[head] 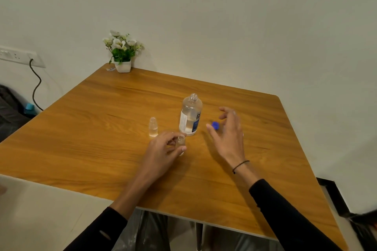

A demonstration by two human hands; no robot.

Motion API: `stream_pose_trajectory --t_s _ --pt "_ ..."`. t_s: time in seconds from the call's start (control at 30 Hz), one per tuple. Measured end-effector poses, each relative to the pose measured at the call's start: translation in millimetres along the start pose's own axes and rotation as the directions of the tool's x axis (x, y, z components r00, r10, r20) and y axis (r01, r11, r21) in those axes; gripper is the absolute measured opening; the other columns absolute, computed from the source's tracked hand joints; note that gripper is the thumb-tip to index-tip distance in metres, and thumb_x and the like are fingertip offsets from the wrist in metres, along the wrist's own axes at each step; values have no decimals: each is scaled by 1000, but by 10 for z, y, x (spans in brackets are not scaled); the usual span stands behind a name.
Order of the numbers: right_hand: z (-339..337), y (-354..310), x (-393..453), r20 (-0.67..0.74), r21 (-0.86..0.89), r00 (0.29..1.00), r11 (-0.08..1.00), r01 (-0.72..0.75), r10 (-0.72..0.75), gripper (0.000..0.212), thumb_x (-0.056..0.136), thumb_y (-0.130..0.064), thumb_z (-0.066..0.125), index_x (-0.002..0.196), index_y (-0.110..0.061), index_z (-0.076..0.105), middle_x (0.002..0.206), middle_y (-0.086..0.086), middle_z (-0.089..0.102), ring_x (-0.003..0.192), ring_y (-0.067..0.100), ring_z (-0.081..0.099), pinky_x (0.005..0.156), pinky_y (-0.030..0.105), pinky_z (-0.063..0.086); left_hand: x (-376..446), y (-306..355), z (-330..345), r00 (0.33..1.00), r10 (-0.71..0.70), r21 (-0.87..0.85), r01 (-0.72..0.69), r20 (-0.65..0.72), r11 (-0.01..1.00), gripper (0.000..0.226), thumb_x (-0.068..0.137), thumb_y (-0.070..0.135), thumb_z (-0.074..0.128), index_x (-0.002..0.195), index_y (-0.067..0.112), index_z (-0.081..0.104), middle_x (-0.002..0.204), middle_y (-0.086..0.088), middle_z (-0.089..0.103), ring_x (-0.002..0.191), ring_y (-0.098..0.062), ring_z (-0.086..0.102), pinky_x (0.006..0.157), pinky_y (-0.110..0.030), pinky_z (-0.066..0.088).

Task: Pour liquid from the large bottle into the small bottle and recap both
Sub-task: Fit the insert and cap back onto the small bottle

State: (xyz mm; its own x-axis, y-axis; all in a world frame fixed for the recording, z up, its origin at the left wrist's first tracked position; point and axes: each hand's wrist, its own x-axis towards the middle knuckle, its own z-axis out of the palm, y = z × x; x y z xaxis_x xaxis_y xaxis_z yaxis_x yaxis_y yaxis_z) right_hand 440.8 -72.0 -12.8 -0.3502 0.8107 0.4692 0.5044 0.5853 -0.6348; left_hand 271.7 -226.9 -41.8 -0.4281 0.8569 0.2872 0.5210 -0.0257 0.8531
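The large clear bottle stands uncapped and upright in the middle of the wooden table, partly filled, with a white and blue label. Its blue cap lies on the table just to its right. My right hand hovers over that cap with fingers spread, holding nothing. In front of the large bottle, my left hand grips a small clear bottle, which stands upright without a cap. A second small clear bottle, capped and rounded on top, stands to the left.
A white pot of artificial white flowers sits at the table's far left corner against the wall. A wall socket with a dark cable is off to the left. The table's near edge runs just in front of my forearms.
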Motion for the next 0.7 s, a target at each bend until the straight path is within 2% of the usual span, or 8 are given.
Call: stream_pose_trajectory --t_s 0.07,0.13,0.3,0.37,0.4,0.5,0.6,0.7 --pt "-216 187 22 -72 -46 997 999 2 -6 48 92 -32 75 132 -30 49 113 -10 53 107 11 51 80 23 48 18 -8 24 1000 5 29 -5 -1 1000 46 89 16 85 133 19 70 124 10 67 110 2 65 89 -11 58" --pt "-401 370 60 -60 -98 997 994 -48 42 46 91 -24 77 130 -23 53 114 -6 54 112 17 50 79 23 46 22 -14 39 1000 17 50 -17 1 999 51 88 14 87 135 19 69 125 9 67 111 2 65 88 -8 57" --pt "-543 664 80 150 -249 963 951 -180 222 57 92 -32 77 141 -18 50 132 3 55 128 22 46 99 34 46 -6 -26 64 999 36 29 -36 4 999 59 84 12 90 138 21 66 126 9 67 114 -1 68 94 -17 61" --pt "-495 690 67 196 -297 951 939 -173 237 49 93 -34 75 136 -18 55 132 3 57 128 23 48 102 36 46 -20 -33 73 999 32 27 -32 -12 999 55 84 12 90 134 20 68 123 8 69 112 -3 69 94 -20 62" --pt "-466 690 61 197 -316 953 935 -161 230 40 95 -33 74 128 -18 59 128 2 59 124 24 49 98 35 46 -26 -33 77 1000 23 29 -22 -21 999 51 85 13 90 131 20 68 121 7 70 111 -3 70 94 -22 63" --pt "-441 657 23 132 -211 965 958 -195 226 15 97 -22 72 105 -21 60 108 -2 63 108 22 54 80 33 42 -41 -17 81 1000 5 39 -3 -29 999 45 88 14 87 129 22 69 118 5 70 110 -5 70 94 -26 64" --pt "-513 581 -45 130 1 979 987 -159 157 16 95 -13 72 101 -22 60 100 -7 65 96 13 62 75 31 49 -50 31 109 1000 16 52 -16 -8 999 43 89 15 86 129 19 71 115 13 67 109 0 68 92 -20 62" --pt "-609 422 -110 257 86 966 995 -60 36 19 91 -15 77 105 -26 71 103 -16 67 95 3 63 76 26 53 -40 128 204 999 34 44 -35 33 998 37 91 18 85 125 21 72 113 19 64 109 7 65 90 -14 60"
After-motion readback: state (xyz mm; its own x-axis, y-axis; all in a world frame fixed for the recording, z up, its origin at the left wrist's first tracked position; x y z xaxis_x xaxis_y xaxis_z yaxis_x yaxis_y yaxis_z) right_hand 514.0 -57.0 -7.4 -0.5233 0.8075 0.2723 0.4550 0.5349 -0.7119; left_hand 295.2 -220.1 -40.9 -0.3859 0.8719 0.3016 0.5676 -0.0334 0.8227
